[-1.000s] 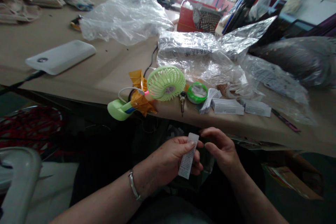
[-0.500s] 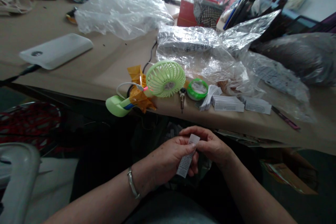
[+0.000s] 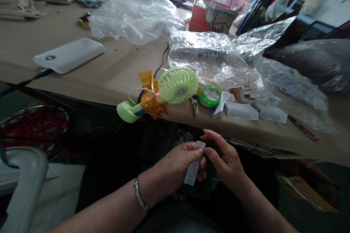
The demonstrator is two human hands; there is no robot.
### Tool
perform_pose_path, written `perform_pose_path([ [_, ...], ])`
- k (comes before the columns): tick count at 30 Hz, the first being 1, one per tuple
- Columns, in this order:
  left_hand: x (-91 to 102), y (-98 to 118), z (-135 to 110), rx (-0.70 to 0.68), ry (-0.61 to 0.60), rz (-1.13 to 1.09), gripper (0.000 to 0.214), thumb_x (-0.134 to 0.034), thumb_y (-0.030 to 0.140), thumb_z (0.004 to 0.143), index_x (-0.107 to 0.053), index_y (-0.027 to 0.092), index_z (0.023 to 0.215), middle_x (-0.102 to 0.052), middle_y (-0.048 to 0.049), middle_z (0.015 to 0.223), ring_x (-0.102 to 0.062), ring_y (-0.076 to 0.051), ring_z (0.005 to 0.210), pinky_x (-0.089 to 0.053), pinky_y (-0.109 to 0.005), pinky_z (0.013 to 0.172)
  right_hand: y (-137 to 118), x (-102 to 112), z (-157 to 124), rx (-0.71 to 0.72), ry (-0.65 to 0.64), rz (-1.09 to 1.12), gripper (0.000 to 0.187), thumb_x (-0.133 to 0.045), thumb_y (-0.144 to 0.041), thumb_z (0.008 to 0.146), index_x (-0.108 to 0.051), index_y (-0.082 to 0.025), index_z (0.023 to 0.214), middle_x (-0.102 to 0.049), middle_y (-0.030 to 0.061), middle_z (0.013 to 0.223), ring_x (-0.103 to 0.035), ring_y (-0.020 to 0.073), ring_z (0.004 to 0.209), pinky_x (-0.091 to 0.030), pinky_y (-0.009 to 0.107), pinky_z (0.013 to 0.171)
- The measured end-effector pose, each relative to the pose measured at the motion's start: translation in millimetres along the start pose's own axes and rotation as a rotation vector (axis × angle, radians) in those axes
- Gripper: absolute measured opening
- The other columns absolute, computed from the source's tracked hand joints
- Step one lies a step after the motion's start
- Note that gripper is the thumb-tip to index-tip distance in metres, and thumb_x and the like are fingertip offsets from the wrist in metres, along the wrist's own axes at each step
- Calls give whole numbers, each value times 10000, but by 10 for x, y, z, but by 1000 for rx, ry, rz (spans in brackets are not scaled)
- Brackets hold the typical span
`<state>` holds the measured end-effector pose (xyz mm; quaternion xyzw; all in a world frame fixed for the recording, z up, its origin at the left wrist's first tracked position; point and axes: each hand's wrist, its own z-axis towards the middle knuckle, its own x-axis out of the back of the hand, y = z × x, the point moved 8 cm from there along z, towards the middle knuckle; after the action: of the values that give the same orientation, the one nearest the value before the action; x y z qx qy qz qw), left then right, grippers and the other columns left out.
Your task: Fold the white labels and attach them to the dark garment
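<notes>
We log: left hand [image 3: 176,164] curled, thumb and fingers pinching a paper label [image 3: 193,169] | right hand [image 3: 222,162] half open, just beside the label's top, contact unclear | ahead of both hands: table edge [image 3: 207,128], white cartons [image 3: 241,111]

Beside a green mini fan [image 3: 177,85], a broad stretch of brown paper [image 3: 115,72] runs left to a white power bank [image 3: 68,55], crossed behind the fan only by a black cable [image 3: 163,56]. To the fan's right, a key [image 3: 194,107], a green ring [image 3: 210,95] and white paper packets [image 3: 242,111] line the table edge [image 3: 82,93], with crumpled plastic bags [image 3: 216,58] banked behind them in the path of the right hand [image 3: 225,162]. Below the fan, dark open space separates the left hand [image 3: 177,164] from the edge.
</notes>
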<state>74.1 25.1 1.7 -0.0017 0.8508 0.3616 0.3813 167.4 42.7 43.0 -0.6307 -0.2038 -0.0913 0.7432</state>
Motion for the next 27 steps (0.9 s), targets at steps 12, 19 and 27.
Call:
perform_pose_path([
  [12,111,159,-51,-100,174,201,243,-501,339,806,-532,161,643,-514,26,540,-476,-87,491,-369,-216,529,262,-447,136,-371,-161,759,170,-624,-325,809,-552,-178,762,-578,-40,516,-521,110,356,-431,203,366],
  [19,297,517,-107,-417,367,554,160,-539,254,791,-663,153,776,-611,4,686,-533,-128,667,-404,-231,629,187,-235,348,-278,10,378,160,-650,-283,762,-589,-154,688,-499,-44,599,-448,71,554,-375,169,524],
  [27,314,878,-209,-657,520,785,140,-542,193,813,-664,173,748,-662,25,680,-585,-102,641,-433,-184,622,99,-201,479,-200,86,293,177,-613,-314,783,-579,-158,707,-515,-28,630,-443,91,577,-367,203,543],
])
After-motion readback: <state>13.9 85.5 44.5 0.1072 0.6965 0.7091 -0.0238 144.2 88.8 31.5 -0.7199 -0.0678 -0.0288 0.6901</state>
